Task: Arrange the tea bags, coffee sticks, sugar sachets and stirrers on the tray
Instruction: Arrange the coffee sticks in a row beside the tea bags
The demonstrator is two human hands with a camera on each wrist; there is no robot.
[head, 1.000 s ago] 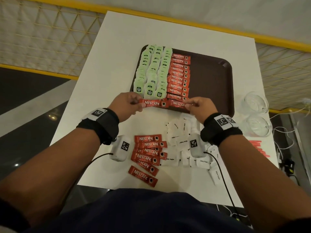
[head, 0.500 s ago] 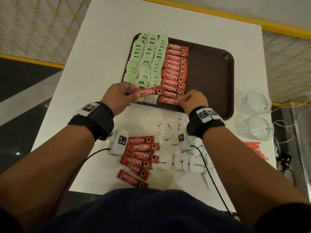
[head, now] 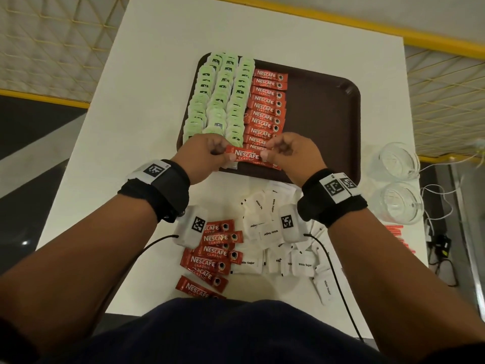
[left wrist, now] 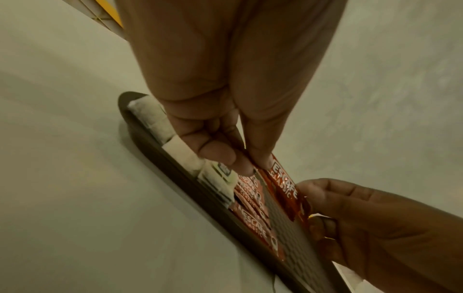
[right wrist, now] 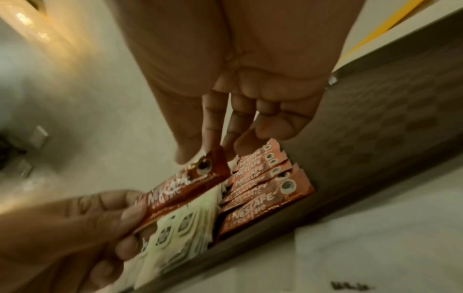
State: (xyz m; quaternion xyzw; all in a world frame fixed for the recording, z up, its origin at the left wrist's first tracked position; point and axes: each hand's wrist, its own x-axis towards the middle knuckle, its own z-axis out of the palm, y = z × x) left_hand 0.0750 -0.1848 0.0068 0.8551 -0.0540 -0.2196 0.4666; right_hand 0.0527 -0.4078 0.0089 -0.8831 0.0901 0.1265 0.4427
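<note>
Closest to me on the white table [head: 162,48] lies a loose heap of red coffee sticks [head: 210,254], fanned over one another, and just to their right a scatter of white sugar sachets [head: 275,248], several overlapping. The wrist camera boxes and their black cables hang over both piles and hide part of each. At the table's right edge I can see a thin strip of red stirrers [head: 393,228], mostly cut off by my right forearm.

Past those, my left hand [head: 203,156] and right hand [head: 291,153] share one coffee stick [head: 245,156]. Each hand pinches an end between thumb and fingers, and the stick runs level between them over the near rim of the brown tray [head: 328,122]. The wrist views confirm both pinches and show the stick clear of the row beneath it.

My hands cover the near ends of what lies on the tray. Beyond them, a column of coffee sticks [head: 266,106] runs away from me, each overlapping the next, and green tea bags [head: 220,95] fill three columns just left of it, touching it. The tray's right half is bare brown surface.

Two clear glass cups [head: 399,185] stand on the table just right of the tray.
</note>
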